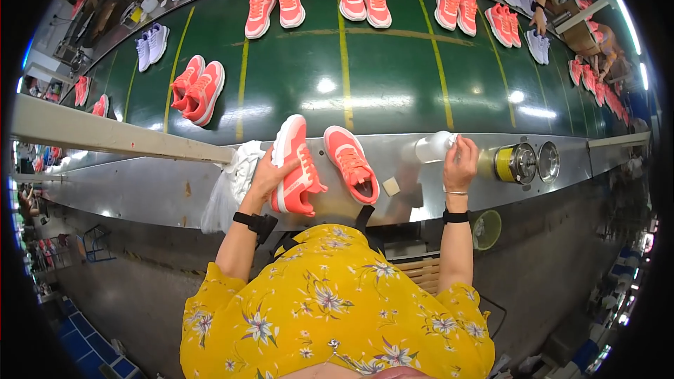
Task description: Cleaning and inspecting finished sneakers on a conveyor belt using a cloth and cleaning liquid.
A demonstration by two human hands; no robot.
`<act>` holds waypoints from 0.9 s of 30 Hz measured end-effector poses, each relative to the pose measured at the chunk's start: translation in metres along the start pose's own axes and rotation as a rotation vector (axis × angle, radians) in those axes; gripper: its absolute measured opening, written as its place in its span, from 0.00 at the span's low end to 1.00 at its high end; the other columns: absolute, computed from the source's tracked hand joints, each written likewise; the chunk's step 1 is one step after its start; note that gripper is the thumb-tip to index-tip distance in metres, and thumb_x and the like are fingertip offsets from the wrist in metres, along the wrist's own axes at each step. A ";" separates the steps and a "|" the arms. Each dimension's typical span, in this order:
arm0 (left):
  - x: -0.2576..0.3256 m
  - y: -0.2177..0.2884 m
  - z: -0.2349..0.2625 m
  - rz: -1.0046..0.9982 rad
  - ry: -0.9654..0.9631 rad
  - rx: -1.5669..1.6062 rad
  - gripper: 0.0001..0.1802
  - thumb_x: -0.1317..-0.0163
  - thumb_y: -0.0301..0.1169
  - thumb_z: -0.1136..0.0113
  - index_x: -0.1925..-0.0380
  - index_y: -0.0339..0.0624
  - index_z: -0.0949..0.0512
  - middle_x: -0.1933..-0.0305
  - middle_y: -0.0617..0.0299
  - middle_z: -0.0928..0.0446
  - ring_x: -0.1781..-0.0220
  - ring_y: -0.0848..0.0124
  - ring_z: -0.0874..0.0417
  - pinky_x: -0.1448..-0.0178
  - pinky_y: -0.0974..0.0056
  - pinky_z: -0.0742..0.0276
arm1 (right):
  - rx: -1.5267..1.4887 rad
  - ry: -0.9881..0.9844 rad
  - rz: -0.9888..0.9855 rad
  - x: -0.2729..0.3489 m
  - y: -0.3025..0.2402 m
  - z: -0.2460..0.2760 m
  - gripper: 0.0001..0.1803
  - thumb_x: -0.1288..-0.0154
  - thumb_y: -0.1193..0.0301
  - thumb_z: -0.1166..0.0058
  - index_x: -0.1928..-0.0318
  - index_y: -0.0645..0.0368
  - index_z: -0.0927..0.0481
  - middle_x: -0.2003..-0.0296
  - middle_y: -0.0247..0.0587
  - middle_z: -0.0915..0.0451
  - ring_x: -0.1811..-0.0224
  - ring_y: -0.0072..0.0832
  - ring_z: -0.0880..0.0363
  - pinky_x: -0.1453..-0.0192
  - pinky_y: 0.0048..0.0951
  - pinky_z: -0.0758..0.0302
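Observation:
My left hand (265, 177) is closed around a coral sneaker (300, 175) with a white sole, held tilted over the metal ledge. Just right of it, the matching coral sneaker (351, 163) rests with its opening toward me. Further right, my right hand (461, 161) has its fingers pinched at the top of a white bottle (432, 147). Part of the bottle's top is hidden by the fingertips. A small pale block (391, 187) lies between that sneaker and my right hand.
Beyond the metal ledge (140, 193), a green conveyor belt (295, 77) carries several coral and lilac sneakers. A metal canister (516, 163) stands at right. White cloth (246, 165) and a pale bar (119, 130) are at left. Other people's hands (539, 21) work across the belt.

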State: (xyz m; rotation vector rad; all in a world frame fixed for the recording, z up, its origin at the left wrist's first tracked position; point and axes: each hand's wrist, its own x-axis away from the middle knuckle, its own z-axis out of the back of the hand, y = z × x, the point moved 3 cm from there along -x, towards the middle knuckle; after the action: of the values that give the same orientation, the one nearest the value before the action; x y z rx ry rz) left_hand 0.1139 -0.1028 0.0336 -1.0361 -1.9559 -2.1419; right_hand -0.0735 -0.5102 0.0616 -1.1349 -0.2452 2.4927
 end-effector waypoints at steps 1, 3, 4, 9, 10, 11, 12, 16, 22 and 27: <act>0.004 0.011 -0.005 0.000 -0.011 0.004 0.35 0.42 0.30 0.26 0.37 0.33 0.32 0.46 0.52 0.20 0.49 0.66 0.15 0.45 0.61 0.16 | -0.010 -0.001 0.002 0.001 0.000 -0.001 0.13 0.37 0.79 0.38 0.51 0.62 0.18 0.57 0.47 0.19 0.58 0.44 0.17 0.53 0.41 0.19; 0.011 0.026 -0.014 0.014 -0.054 0.045 0.33 0.40 0.31 0.28 0.39 0.33 0.32 0.44 0.52 0.21 0.48 0.65 0.16 0.43 0.59 0.17 | -0.033 0.015 0.047 0.003 -0.002 -0.003 0.19 0.41 0.75 0.32 0.49 0.63 0.20 0.53 0.49 0.18 0.53 0.47 0.17 0.48 0.43 0.19; 0.013 0.028 -0.017 0.014 -0.041 0.045 0.33 0.40 0.31 0.28 0.39 0.33 0.32 0.44 0.52 0.21 0.48 0.65 0.16 0.43 0.59 0.17 | -0.046 0.012 0.049 0.006 -0.001 -0.005 0.19 0.41 0.75 0.32 0.49 0.63 0.20 0.53 0.49 0.18 0.53 0.47 0.17 0.48 0.43 0.19; 0.021 0.039 -0.035 -0.033 -0.194 0.192 0.39 0.41 0.38 0.26 0.36 0.33 0.35 0.40 0.53 0.23 0.42 0.65 0.19 0.39 0.59 0.20 | -0.030 0.052 -0.125 0.020 0.018 -0.021 0.26 0.46 0.67 0.24 0.49 0.62 0.21 0.55 0.50 0.15 0.54 0.46 0.15 0.51 0.40 0.18; 0.023 0.039 -0.036 -0.051 -0.235 0.233 0.42 0.42 0.40 0.25 0.34 0.33 0.35 0.40 0.53 0.23 0.41 0.66 0.20 0.38 0.59 0.20 | -0.034 0.050 -0.125 0.020 0.018 -0.022 0.26 0.46 0.67 0.24 0.49 0.62 0.21 0.55 0.50 0.15 0.54 0.46 0.15 0.51 0.40 0.18; 0.023 0.038 -0.037 -0.055 -0.276 0.236 0.45 0.43 0.44 0.24 0.33 0.33 0.37 0.38 0.53 0.24 0.40 0.66 0.21 0.37 0.58 0.21 | -0.039 0.033 -0.155 0.020 0.019 -0.023 0.26 0.46 0.67 0.24 0.50 0.62 0.20 0.56 0.51 0.15 0.55 0.46 0.14 0.52 0.38 0.17; 0.024 0.037 -0.036 -0.056 -0.273 0.236 0.45 0.43 0.44 0.24 0.33 0.33 0.37 0.38 0.53 0.24 0.40 0.66 0.21 0.37 0.58 0.21 | -0.045 0.016 -0.184 0.019 0.019 -0.023 0.25 0.46 0.67 0.24 0.50 0.63 0.19 0.58 0.51 0.14 0.56 0.45 0.14 0.52 0.37 0.17; 0.020 0.033 -0.037 -0.028 -0.337 0.418 0.42 0.39 0.47 0.29 0.33 0.35 0.37 0.39 0.51 0.24 0.41 0.64 0.20 0.38 0.56 0.19 | -0.098 -0.027 -0.447 0.020 0.031 -0.020 0.24 0.46 0.67 0.24 0.51 0.64 0.18 0.58 0.49 0.14 0.57 0.40 0.13 0.52 0.35 0.18; 0.023 0.054 -0.047 0.260 -0.607 1.129 0.52 0.40 0.65 0.38 0.32 0.34 0.39 0.41 0.43 0.26 0.49 0.52 0.19 0.44 0.50 0.17 | -0.984 0.373 -1.261 0.068 0.100 -0.025 0.22 0.35 0.62 0.32 0.47 0.64 0.19 0.57 0.42 0.15 0.59 0.31 0.15 0.57 0.34 0.17; 0.021 0.045 -0.049 0.367 -0.660 1.640 0.34 0.29 0.38 0.42 0.31 0.31 0.41 0.38 0.47 0.32 0.45 0.59 0.25 0.39 0.59 0.23 | -1.340 0.429 -1.640 0.100 0.115 -0.050 0.21 0.31 0.58 0.38 0.47 0.61 0.19 0.55 0.39 0.15 0.57 0.31 0.15 0.63 0.34 0.18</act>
State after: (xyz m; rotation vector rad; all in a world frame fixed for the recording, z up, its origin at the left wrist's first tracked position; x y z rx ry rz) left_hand 0.0980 -0.1477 0.0849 -1.3705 -2.3747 0.3472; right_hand -0.1267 -0.5734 -0.0762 -0.9611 -1.8645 0.4137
